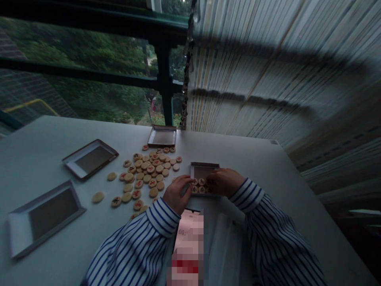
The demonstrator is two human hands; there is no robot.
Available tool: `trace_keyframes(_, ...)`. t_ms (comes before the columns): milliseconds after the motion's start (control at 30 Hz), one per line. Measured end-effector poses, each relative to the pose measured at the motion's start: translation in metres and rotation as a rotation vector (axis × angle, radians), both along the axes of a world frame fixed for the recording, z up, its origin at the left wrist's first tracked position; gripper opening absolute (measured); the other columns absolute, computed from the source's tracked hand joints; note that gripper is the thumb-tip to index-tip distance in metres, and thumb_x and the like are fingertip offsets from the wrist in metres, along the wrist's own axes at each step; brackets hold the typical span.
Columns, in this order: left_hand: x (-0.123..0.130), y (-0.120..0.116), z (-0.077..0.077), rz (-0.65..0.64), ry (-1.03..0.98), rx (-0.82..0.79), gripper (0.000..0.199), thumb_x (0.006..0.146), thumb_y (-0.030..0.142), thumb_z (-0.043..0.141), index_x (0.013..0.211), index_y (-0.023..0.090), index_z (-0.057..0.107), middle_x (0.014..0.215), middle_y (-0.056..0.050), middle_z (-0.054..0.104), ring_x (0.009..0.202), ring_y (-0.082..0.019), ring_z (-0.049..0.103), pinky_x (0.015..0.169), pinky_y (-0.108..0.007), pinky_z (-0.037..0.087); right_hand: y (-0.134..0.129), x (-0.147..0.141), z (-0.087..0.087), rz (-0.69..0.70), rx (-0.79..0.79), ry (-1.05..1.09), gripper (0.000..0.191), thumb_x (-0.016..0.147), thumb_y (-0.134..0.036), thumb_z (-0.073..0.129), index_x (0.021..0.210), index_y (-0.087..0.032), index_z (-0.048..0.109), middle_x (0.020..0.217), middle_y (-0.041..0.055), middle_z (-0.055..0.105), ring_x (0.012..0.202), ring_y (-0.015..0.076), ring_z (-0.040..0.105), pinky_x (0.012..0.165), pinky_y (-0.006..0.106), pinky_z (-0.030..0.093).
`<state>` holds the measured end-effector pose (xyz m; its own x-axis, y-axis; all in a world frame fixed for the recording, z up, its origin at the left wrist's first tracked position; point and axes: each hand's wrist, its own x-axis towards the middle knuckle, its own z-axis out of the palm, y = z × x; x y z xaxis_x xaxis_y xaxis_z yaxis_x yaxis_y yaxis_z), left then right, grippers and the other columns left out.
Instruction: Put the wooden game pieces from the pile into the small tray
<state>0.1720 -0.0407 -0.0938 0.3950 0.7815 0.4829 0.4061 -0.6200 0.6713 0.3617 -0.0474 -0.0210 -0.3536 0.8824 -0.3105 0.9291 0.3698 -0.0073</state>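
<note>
A small shallow box [204, 163] lies in front of me with several round wooden Chinese chess pieces [195, 190] in rows at its near end. At its left wall, my left hand [177, 193] has its thumb and fingers closed on the edge, fingertips beside a piece. My right hand [226, 181] reaches over the box's right side, fingers curled down onto a piece that they mostly hide. Left of the box spreads a loose heap of more pieces [147, 178], some showing red or black characters and others blank side up.
Three more shallow trays or lids stand on the white table [238, 153]: one at the back [162, 145], one at left [91, 159] and one near left [53, 216]. A lit phone [189, 226] and a clear plastic sleeve [224, 246] lie between my forearms. Windows and a striped curtain [232, 115] border the table.
</note>
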Motion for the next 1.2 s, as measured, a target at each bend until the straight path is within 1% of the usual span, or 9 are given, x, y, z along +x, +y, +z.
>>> trace_keyframes(233, 0.001, -0.001, 0.001, 0.016, 0.007, 0.004, 0.020, 0.073, 0.015, 0.048, 0.090, 0.014, 0.059, 0.094, -0.010, 0.062, 0.091, -0.019, 0.057, 0.081, -0.035, 0.048, -0.001, -0.007, 0.001, 0.026, 0.090, 0.043, 0.024, 0.080, -0.028, 0.041, 0.095, -0.024, 0.060, 0.094, 0.0041, 0.061, 0.088, 0.0194, 0.053, 0.067, 0.028, 0.036)
trace_keyframes(467, 0.000, 0.000, 0.001, 0.016, 0.005, 0.014, 0.020, 0.073, 0.014, 0.048, 0.090, 0.015, 0.059, 0.094, -0.010, 0.062, 0.091, -0.020, 0.058, 0.079, -0.035, 0.049, -0.001, -0.014, -0.001, 0.043, 0.073, 0.021, 0.023, 0.081, -0.028, 0.042, 0.096, -0.026, 0.059, 0.098, 0.0040, 0.060, 0.093, 0.0189, 0.050, 0.071, 0.029, 0.034)
trace_keyframes(567, 0.000, 0.000, 0.002, 0.015, 0.007, 0.013, 0.019, 0.073, 0.014, 0.048, 0.089, 0.015, 0.059, 0.094, -0.010, 0.062, 0.091, -0.019, 0.058, 0.080, -0.035, 0.048, -0.001, -0.014, -0.001, 0.043, 0.062, 0.024, 0.024, 0.081, -0.028, 0.042, 0.098, -0.026, 0.059, 0.100, 0.0037, 0.060, 0.094, 0.0186, 0.050, 0.071, 0.029, 0.034)
trace_keyframes(933, 0.000, 0.000, 0.003, 0.017, -0.004, 0.016, 0.019, 0.073, 0.014, 0.049, 0.089, 0.012, 0.060, 0.093, -0.012, 0.062, 0.090, -0.020, 0.058, 0.079, -0.035, 0.048, -0.002, -0.013, -0.002, 0.038, 0.105, 0.061, 0.024, 0.082, -0.029, 0.039, 0.092, -0.024, 0.060, 0.094, 0.0036, 0.061, 0.090, 0.0189, 0.052, 0.068, 0.028, 0.034)
trace_keyframes(1067, 0.000, -0.001, 0.004, 0.015, 0.000, 0.015, 0.020, 0.073, 0.014, 0.048, 0.089, 0.015, 0.059, 0.094, -0.010, 0.062, 0.091, -0.019, 0.058, 0.080, -0.035, 0.048, -0.002, -0.012, 0.000, 0.026, 0.104, 0.035, 0.024, 0.082, -0.028, 0.040, 0.097, -0.024, 0.058, 0.093, 0.0049, 0.061, 0.090, 0.0183, 0.052, 0.069, 0.028, 0.034)
trace_keyframes(1200, 0.000, -0.001, 0.006, 0.022, -0.012, 0.025, 0.019, 0.073, 0.014, 0.048, 0.088, 0.015, 0.059, 0.093, -0.010, 0.062, 0.090, -0.019, 0.058, 0.080, -0.034, 0.048, -0.002, -0.011, 0.008, 0.003, 0.117, 0.022, 0.026, 0.082, -0.028, 0.040, 0.102, -0.022, 0.056, 0.096, 0.0062, 0.061, 0.093, 0.0185, 0.052, 0.072, 0.029, 0.035)
